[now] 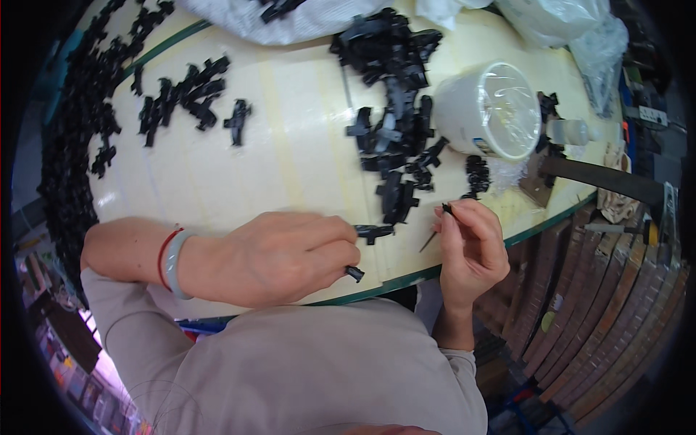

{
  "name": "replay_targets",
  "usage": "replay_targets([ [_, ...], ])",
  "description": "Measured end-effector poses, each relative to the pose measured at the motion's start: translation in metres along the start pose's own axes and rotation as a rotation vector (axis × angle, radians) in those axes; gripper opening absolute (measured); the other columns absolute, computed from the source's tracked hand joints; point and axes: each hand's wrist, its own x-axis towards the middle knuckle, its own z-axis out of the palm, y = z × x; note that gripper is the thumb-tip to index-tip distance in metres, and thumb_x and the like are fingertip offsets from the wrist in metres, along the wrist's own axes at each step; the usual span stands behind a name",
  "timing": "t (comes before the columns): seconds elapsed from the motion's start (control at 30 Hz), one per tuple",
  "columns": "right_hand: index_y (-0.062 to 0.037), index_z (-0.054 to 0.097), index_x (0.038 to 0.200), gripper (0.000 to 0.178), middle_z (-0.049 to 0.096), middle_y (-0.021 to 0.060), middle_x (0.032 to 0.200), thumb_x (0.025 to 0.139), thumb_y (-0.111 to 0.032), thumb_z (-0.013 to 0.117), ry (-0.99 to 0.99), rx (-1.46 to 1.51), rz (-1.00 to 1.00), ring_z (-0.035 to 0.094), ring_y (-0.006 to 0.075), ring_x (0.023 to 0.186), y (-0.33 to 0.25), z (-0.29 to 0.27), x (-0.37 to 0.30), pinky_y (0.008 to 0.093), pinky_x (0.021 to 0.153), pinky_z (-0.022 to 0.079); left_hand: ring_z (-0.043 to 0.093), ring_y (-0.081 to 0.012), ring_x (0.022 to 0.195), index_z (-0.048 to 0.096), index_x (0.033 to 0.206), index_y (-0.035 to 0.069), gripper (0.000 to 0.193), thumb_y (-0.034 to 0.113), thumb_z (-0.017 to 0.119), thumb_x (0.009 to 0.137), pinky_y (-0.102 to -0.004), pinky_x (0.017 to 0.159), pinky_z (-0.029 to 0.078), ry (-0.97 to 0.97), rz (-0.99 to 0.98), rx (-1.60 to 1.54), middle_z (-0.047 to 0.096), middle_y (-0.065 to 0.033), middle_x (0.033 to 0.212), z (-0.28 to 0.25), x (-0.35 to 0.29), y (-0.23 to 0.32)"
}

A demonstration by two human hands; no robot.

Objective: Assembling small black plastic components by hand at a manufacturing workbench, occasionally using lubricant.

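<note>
My left hand (290, 254) is closed near the table's front edge, its fingers curled round a black plastic part (373, 233) that juts out past the fingertips. Below those fingers shows a small black end (354, 273); whether it belongs to the same part I cannot tell. Off to the right, my right hand (475, 250) pinches a small black piece (446, 208) between thumb and forefinger. A thin dark rod (428, 242) slants down beside that thumb; its upper end is hidden. Just beyond both hands lies a pile of black plastic parts (395, 196).
A white tub (464, 109) with clear film inside stands at the right, near a clump of small black pieces (477, 175). A dark blade-like bar (605, 177) crosses the right edge. More black parts (185, 94) lie far left, and plastic bags (558, 22) at the back.
</note>
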Motion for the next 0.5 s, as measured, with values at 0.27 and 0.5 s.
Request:
replay_targets([
  [0.27, 0.0085, 0.062, 0.094, 0.018, 0.057, 0.0174, 0.102, 0.078, 0.015, 0.058, 0.050, 0.525, 0.160, 0.064, 0.0207, 0.082, 0.000, -0.017, 0.011, 0.0318, 0.075, 0.058, 0.059, -0.0113, 0.069, 0.066, 0.085, 0.003, 0.012, -0.003, 0.067, 0.075, -0.0259, 0.055, 0.048, 0.039, -0.250, -0.465, 0.061, -0.0068, 0.091, -0.021, 0.010, -0.009],
  [0.5, 0.0061, 0.065, 0.093, 0.021, 0.061, 0.0144, 0.094, 0.073, 0.014, 0.064, 0.065, 0.374, 0.060, 0.061, 0.0184, 0.085, -0.006, -0.033, 0.037, 0.0279, 0.074, 0.053, 0.066, -0.0129, 0.081, 0.059, 0.099, -0.003, 0.018, -0.002, 0.062, 0.082, -0.0202, 0.060, 0.053, 0.047, -0.491, -0.833, 0.061, -0.0088, 0.089, -0.024, 0.008, -0.010],
])
